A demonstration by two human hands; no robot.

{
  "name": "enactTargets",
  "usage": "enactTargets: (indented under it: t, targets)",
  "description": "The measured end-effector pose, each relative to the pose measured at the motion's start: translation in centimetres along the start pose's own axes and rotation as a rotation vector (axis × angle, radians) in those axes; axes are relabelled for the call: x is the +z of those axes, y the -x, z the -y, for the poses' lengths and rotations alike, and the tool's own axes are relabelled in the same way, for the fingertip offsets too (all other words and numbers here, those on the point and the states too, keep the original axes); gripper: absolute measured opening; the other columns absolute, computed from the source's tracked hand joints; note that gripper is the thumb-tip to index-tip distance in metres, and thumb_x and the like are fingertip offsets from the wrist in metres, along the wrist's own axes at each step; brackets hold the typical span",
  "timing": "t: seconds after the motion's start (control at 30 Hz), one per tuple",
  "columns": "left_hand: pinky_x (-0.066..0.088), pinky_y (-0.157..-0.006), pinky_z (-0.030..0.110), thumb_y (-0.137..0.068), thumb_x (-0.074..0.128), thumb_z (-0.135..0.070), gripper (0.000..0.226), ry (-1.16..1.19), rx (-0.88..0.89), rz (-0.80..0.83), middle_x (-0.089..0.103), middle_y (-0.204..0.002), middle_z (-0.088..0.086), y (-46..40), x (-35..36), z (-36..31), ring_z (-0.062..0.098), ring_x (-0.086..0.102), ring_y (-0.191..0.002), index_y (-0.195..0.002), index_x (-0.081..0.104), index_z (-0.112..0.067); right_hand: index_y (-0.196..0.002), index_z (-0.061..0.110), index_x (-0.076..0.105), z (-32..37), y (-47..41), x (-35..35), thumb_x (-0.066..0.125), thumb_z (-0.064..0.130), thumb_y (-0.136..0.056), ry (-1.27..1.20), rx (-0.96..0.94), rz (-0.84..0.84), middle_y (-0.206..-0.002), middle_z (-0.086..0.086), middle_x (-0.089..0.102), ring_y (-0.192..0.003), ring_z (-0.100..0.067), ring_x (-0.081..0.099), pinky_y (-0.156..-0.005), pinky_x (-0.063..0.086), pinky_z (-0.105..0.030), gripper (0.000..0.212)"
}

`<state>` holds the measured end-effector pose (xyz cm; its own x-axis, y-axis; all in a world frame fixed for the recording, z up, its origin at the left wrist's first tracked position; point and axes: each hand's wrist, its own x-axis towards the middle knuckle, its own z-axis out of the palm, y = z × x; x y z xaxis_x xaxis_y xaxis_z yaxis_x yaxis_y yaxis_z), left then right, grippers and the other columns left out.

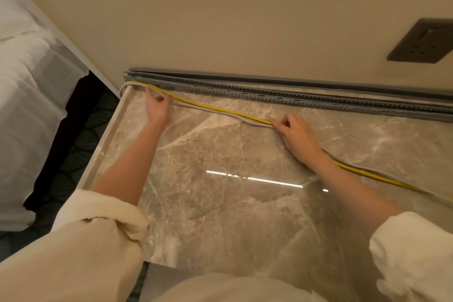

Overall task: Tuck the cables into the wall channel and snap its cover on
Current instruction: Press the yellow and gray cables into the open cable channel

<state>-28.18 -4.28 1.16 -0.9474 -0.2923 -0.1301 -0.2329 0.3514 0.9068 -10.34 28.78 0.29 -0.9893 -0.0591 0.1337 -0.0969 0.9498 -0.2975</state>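
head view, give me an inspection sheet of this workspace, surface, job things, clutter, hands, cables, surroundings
surface: glossy marble-look counter against the wall, with a light strip reflected in it.
job's things: grey slotted channel lies open along the wall's foot; a grey strip behind it may be the cover, cannot tell.
clutter: nothing seen.
grippers: left hand grips the cables near the channel's left end; right hand pinches them further along.
cables: yellow cable and white cable run together across the counter, not yet in the channel.
surroundings: beige wall, dark socket plate at right, white bedding at left.
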Motion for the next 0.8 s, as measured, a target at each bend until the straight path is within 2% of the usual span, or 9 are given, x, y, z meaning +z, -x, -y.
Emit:
enactTargets:
  t: [0.03,0.1,0.17,0.2,0.3,0.4,0.5,0.63,0.8]
  targets:
    - [0.048,-0.088,0.038,-0.084,0.060,-0.016,0.059,-0.156,0.051,-0.017,0.057,-0.118,0.027,1.1,0.6,0.2,0.035,0.060,-0.097,-0.136,0.033,-0.010,-0.126,0.013,0.058,-0.2,0.5,-0.1,0.053,0.022,-0.096,0.017,-0.004,-0.013,-0.095,-0.016,0.055,-0.085,-0.031,0.052,-0.068,0.046,-0.037,0.032]
    - [0.034,-0.106,0.042,-0.082,0.059,-0.020,0.060,-0.473,0.139,-0.058,0.034,-0.139,0.032,3.9,2.4,0.6,0.044,0.038,-0.126,-0.135,0.034,-0.007,-0.121,0.007,0.062,-1.3,2.1,-0.5,0.064,0.015,-0.090,0.058,-0.027,-0.057,-0.091,-0.020,0.057,-0.080,-0.035,0.055,-0.064,0.050,-0.039,0.033]
    - [0.021,-0.116,0.048,-0.082,0.057,-0.021,0.062,-0.688,0.325,-0.014,0.019,-0.148,0.033,7.2,4.4,0.7,0.044,0.019,-0.138,-0.138,0.034,-0.007,-0.115,0.005,0.065,-2.9,4.1,-1.2,0.069,0.015,-0.086,0.072,-0.002,-0.086,-0.087,-0.020,0.058,-0.076,-0.036,0.056,-0.062,0.051,-0.038,0.031]
    - [0.018,-0.116,0.050,-0.083,0.056,-0.021,0.059,-0.731,0.443,0.057,0.019,-0.150,0.032,8.7,5.4,0.8,0.042,0.018,-0.140,-0.138,0.036,-0.007,-0.114,0.006,0.066,-3.6,5.0,-1.5,0.071,0.016,-0.084,0.084,0.008,-0.096,-0.085,-0.019,0.058,-0.074,-0.035,0.056,-0.060,0.051,-0.037,0.031]
    - [0.020,-0.115,0.051,-0.091,0.052,-0.021,0.046,-0.745,0.734,0.315,0.032,-0.147,0.024,12.9,8.9,0.6,0.036,0.029,-0.138,-0.135,0.044,-0.010,-0.112,0.007,0.068,-6.0,8.3,-2.6,0.075,0.016,-0.081,0.100,0.030,-0.133,-0.082,-0.019,0.058,-0.070,-0.035,0.057,-0.058,0.051,-0.037,0.034]
    - [0.023,-0.114,0.053,-0.094,0.051,-0.020,0.038,-0.701,0.909,0.476,0.048,-0.138,0.018,16.3,11.9,0.0,0.031,0.042,-0.131,-0.130,0.051,-0.011,-0.112,0.008,0.069,-8.0,11.8,-3.8,0.075,0.016,-0.080,0.115,0.057,-0.156,-0.082,-0.018,0.059,-0.069,-0.034,0.057,-0.058,0.052,-0.038,0.034]
    - [0.028,-0.110,0.053,-0.090,0.056,-0.018,0.034,-0.645,0.994,0.534,0.059,-0.126,0.016,18.6,14.1,-1.2,0.031,0.052,-0.120,-0.123,0.057,-0.009,-0.111,0.010,0.070,-10.1,14.7,-4.8,0.076,0.014,-0.080,0.141,0.085,-0.153,-0.085,-0.019,0.060,-0.072,-0.035,0.058,-0.061,0.052,-0.039,0.032]
    - [0.047,-0.089,0.044,-0.087,0.061,-0.013,0.022,-0.566,1.140,0.602,0.068,-0.105,0.017,20.8,16.6,-3.1,0.036,0.061,-0.097,-0.107,0.067,-0.005,-0.109,0.011,0.071,-13.4,17.9,-6.3,0.075,0.011,-0.080,0.178,0.121,-0.215,-0.084,-0.019,0.061,-0.072,-0.035,0.059,-0.060,0.053,-0.040,0.030]
    - [0.052,-0.082,0.043,-0.089,0.057,-0.008,0.020,-0.566,1.226,0.688,0.067,-0.102,0.021,23.5,19.2,-4.5,0.037,0.062,-0.094,-0.104,0.067,-0.001,-0.098,0.004,0.073,-17.6,20.8,-7.8,0.075,0.010,-0.079,0.247,0.177,-0.264,-0.079,-0.020,0.062,-0.067,-0.035,0.060,-0.054,0.053,-0.040,0.020]
